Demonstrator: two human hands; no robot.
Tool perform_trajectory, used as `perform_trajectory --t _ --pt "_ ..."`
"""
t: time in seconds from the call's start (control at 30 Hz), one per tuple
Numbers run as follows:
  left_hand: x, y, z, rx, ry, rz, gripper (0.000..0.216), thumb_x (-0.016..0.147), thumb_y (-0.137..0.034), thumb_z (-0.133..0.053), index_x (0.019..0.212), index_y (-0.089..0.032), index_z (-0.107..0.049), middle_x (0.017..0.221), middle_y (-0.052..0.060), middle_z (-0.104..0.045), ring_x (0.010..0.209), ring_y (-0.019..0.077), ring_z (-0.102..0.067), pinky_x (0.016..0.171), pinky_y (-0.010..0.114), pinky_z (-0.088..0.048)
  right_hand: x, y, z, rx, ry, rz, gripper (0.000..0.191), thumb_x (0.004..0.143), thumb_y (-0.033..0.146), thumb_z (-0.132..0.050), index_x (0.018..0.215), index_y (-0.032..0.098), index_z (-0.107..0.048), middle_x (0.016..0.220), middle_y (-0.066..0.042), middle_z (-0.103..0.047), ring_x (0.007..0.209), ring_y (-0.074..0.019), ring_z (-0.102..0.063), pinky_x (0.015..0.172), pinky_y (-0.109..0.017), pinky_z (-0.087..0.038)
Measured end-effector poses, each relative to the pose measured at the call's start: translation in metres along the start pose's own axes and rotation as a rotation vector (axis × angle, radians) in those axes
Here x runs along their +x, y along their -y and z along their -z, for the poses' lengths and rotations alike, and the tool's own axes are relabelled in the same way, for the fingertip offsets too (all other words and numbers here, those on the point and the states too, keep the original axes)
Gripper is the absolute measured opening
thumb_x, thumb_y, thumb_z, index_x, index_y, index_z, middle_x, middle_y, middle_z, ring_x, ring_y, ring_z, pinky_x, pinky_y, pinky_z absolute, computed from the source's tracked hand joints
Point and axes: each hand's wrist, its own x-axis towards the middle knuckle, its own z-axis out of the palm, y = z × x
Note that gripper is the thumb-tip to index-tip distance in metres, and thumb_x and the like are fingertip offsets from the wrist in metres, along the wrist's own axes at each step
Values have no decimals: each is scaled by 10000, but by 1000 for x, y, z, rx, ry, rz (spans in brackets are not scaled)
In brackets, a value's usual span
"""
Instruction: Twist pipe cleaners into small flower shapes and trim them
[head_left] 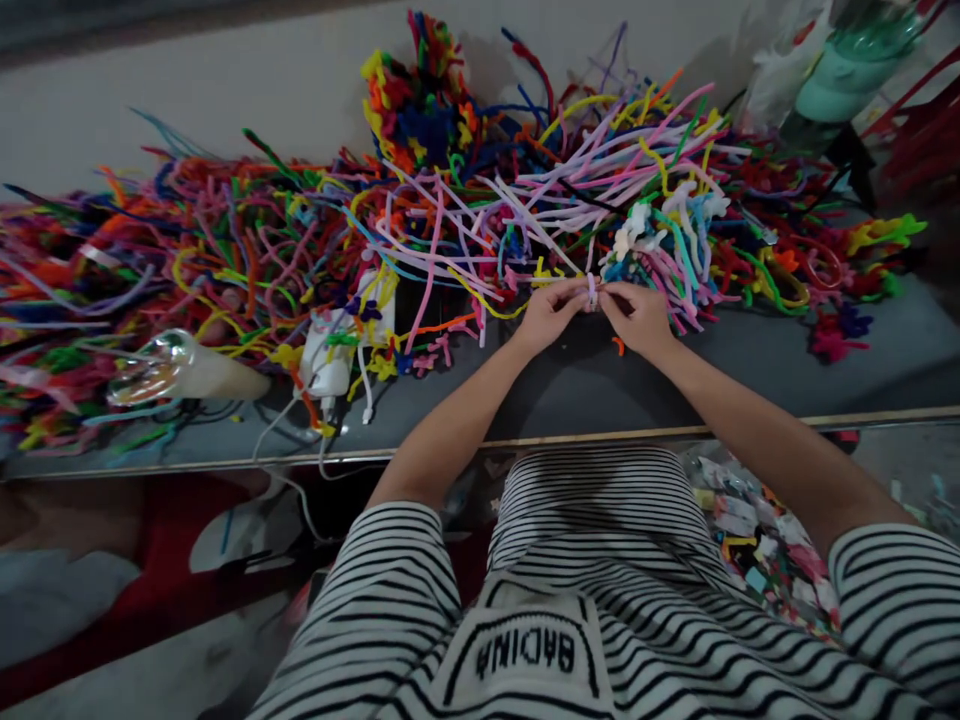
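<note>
My left hand (549, 312) and my right hand (637, 315) meet at the middle of a grey table (750, 360). Both pinch one pale pink pipe cleaner (592, 290) between their fingertips, fingers pressed together. A large heap of pipe cleaners in many colours (450, 200) spreads across the table just behind the hands. A small orange scrap (618, 346) lies under my right hand.
A white plug block with cables (330, 360) and a clear glue-gun-like tool (172, 370) lie at the left front. A green and white container (847, 70) stands at the back right. Small coloured scraps (765, 550) litter the floor at the right, below the table's edge (675, 432).
</note>
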Motion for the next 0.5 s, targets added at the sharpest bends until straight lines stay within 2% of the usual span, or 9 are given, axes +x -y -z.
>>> perform_trajectory --t 0.07,0.2,0.37,0.43,0.5 --pt "0 3 0 67 -38 -6 362 938 -409 -712 1223 -188 -749 1000 60 -792 796 137 -724 824 316 -622 0 1 -1 71 3 -43 346 973 454 -582 1011 185 -796 842 -61 -780 686 -182 -696 669 -320 -557" --pt "-3 3 -4 119 -89 -44 307 950 -321 -684 1221 -200 -766 1045 67 -806 889 167 -760 882 352 -639 0 0 -4 214 20 -54 414 935 555 -642 1032 190 -811 944 -78 -799 827 -218 -743 782 -359 -589" --pt "-3 4 -8 164 -175 -105 268 926 -365 -719 1130 -215 -806 1091 74 -810 1006 195 -766 937 354 -619 3 1 -4 250 59 -89 442 916 612 -662 920 203 -829 864 -46 -790 782 -207 -722 767 -356 -568" --pt "-3 3 -8 180 -190 -101 296 934 -429 -712 1113 -215 -808 970 60 -809 888 174 -766 848 315 -615 5 0 -4 259 53 -119 469 885 652 -681 856 206 -823 812 -26 -771 746 -192 -694 739 -341 -555" --pt "-5 0 -9 205 -203 -88 356 958 -502 -665 1105 -207 -800 825 35 -777 670 131 -710 675 260 -574 8 -2 -4 301 64 -151 492 850 686 -700 810 210 -814 764 -14 -748 714 -177 -667 707 -324 -542"
